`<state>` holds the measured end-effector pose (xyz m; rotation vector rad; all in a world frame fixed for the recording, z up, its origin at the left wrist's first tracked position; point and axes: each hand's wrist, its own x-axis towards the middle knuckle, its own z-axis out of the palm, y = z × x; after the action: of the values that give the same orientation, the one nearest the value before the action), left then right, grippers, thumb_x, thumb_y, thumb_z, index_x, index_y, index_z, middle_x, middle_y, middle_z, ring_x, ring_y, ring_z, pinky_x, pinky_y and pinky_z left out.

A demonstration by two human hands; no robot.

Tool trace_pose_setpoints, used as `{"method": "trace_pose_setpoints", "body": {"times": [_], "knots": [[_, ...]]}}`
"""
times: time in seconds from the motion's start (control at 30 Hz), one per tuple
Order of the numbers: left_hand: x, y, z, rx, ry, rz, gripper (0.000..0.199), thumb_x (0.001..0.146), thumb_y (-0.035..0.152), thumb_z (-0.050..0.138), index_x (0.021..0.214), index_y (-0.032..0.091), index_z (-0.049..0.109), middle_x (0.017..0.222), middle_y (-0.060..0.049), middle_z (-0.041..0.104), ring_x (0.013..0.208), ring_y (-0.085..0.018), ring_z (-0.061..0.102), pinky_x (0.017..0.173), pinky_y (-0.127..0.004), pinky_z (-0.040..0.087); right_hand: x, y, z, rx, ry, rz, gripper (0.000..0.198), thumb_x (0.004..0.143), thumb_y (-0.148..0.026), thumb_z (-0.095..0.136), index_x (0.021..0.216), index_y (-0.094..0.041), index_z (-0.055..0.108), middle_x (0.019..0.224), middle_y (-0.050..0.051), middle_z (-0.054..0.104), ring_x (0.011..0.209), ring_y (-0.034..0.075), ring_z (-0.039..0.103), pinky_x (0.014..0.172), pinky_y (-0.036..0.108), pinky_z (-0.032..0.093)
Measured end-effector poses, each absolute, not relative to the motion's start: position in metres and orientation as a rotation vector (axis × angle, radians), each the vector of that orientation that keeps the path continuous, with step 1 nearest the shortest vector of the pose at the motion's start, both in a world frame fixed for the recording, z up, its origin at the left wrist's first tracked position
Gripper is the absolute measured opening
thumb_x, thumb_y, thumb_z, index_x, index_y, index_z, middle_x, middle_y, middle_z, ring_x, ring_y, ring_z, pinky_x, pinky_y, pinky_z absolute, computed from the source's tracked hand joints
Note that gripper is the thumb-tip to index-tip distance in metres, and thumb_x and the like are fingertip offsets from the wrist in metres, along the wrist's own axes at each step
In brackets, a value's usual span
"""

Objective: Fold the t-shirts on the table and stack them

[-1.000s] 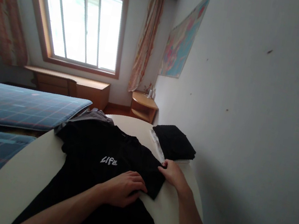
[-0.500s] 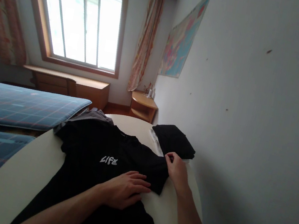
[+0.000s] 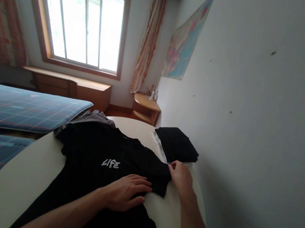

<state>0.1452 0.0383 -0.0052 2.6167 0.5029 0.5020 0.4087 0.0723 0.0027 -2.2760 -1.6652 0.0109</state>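
Note:
A black T-shirt [image 3: 87, 165] with white lettering on its chest lies spread on a pale round table [image 3: 27, 170], its collar toward the window. My left hand [image 3: 128, 194] rests flat on the shirt near its right side seam, fingers stretched out. At the outer edge of the right-hand sleeve, my right hand [image 3: 181, 176] pinches the fabric between thumb and fingers. Just beyond that hand sits a folded black garment [image 3: 176, 145] on top of something white.
Grey cloth [image 3: 95, 117] lies at the table's far left edge, partly under the shirt. Plaid mattresses [image 3: 23, 109] stand left of the table. A bare wall [image 3: 267, 150] runs close along the right. A wooden corner shelf [image 3: 147, 103] is behind the table.
My right hand has moved slightly toward me with the sleeve's edge, which sits a little lower. The left hand stays almost in place on the shirt.

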Motion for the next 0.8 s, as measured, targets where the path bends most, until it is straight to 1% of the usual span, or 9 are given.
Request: {"method": "trace_pose_setpoints", "body": {"times": [0.13, 0.2, 0.27, 0.33, 0.4, 0.5, 0.6, 0.7, 0.8], "knots": [[0.147, 0.055, -0.009, 2.606, 0.787, 0.639, 0.041, 0.1, 0.04, 0.039, 0.134, 0.024, 0.055, 0.144, -0.006, 0.053, 0.136, -0.023, 0.044, 0.115, -0.043, 0.034, 0.402, 0.065, 0.008, -2.413, -1.662, -0.019, 0.02, 0.091, -0.028, 0.052, 0.093, -0.019, 0.07, 0.093, 0.013, 0.073, 0.088, 0.026, 0.069, 0.07, 0.031, 0.044], [0.147, 0.074, -0.011, 2.59, 0.97, 0.706, 0.042, 0.101, 0.043, 0.037, 0.132, 0.023, 0.057, 0.143, -0.007, 0.054, 0.133, -0.023, 0.047, 0.114, -0.042, 0.035, 0.396, 0.062, 0.011, -2.437, -1.656, -0.073, 0.02, 0.09, -0.025, 0.05, 0.093, -0.019, 0.069, 0.091, 0.014, 0.072, 0.086, 0.026, 0.069, 0.069, 0.031, 0.044], [0.145, 0.1, -0.013, 2.566, 1.152, 0.738, 0.043, 0.1, 0.045, 0.038, 0.13, 0.022, 0.058, 0.142, -0.009, 0.054, 0.131, -0.024, 0.049, 0.113, -0.041, 0.035, 0.388, 0.06, 0.014, -2.394, -1.696, -0.2, 0.021, 0.091, -0.024, 0.05, 0.091, -0.018, 0.069, 0.092, 0.014, 0.071, 0.089, 0.027, 0.067, 0.073, 0.033, 0.044], [0.142, 0.126, -0.014, 2.532, 1.331, 0.725, 0.045, 0.099, 0.045, 0.039, 0.13, 0.019, 0.059, 0.144, -0.011, 0.053, 0.133, -0.026, 0.048, 0.113, -0.041, 0.034, 0.379, 0.062, 0.014, -2.298, -1.754, -0.342, 0.021, 0.092, -0.023, 0.049, 0.092, -0.017, 0.069, 0.097, 0.015, 0.07, 0.097, 0.028, 0.063, 0.079, 0.035, 0.043], [0.139, 0.148, -0.017, 2.503, 1.431, 0.654, 0.048, 0.099, 0.044, 0.038, 0.134, 0.018, 0.056, 0.146, -0.013, 0.049, 0.135, -0.027, 0.045, 0.112, -0.041, 0.034, 0.369, 0.068, 0.011, -2.158, -1.833, -0.382, 0.023, 0.093, -0.022, 0.048, 0.1, -0.017, 0.069, 0.105, 0.015, 0.068, 0.103, 0.028, 0.059, 0.085, 0.035, 0.042], [0.138, 0.168, -0.024, 2.506, 1.451, 0.536, 0.053, 0.099, 0.045, 0.038, 0.144, 0.019, 0.046, 0.151, -0.012, 0.044, 0.137, -0.029, 0.042, 0.111, -0.043, 0.034, 0.353, 0.083, 0.001, -1.908, -1.984, -0.264, 0.031, 0.095, -0.019, 0.045, 0.12, -0.017, 0.063, 0.119, 0.012, 0.066, 0.111, 0.024, 0.055, 0.094, 0.032, 0.04], [0.143, 0.176, -0.03, 2.491, 1.484, 0.549, 0.054, 0.097, 0.047, 0.039, 0.147, 0.024, 0.042, 0.149, -0.008, 0.047, 0.135, -0.031, 0.043, 0.109, -0.048, 0.035, 0.34, 0.099, -0.009, -1.756, -2.104, -0.147, 0.039, 0.096, -0.017, 0.041, 0.132, -0.011, 0.055, 0.131, 0.012, 0.061, 0.121, 0.022, 0.051, 0.105, 0.029, 0.034], [0.152, 0.183, -0.031, 2.457, 1.535, 0.605, 0.048, 0.099, 0.044, 0.036, 0.14, 0.027, 0.051, 0.141, -0.006, 0.056, 0.131, -0.031, 0.046, 0.108, -0.049, 0.034, 0.333, 0.115, -0.013, -1.799, -2.129, -0.05, 0.041, 0.096, -0.015, 0.04, 0.134, -0.009, 0.053, 0.133, 0.014, 0.059, 0.123, 0.022, 0.052, 0.105, 0.028, 0.033], [0.159, 0.192, -0.028, 2.451, 1.537, 0.6, 0.043, 0.099, 0.041, 0.034, 0.13, 0.027, 0.061, 0.135, -0.005, 0.061, 0.128, -0.03, 0.048, 0.109, -0.047, 0.033, 0.331, 0.132, -0.012, -1.883, -2.083, 0.01, 0.038, 0.096, -0.014, 0.038, 0.128, -0.011, 0.058, 0.126, 0.014, 0.064, 0.117, 0.022, 0.056, 0.1, 0.029, 0.037]]}}
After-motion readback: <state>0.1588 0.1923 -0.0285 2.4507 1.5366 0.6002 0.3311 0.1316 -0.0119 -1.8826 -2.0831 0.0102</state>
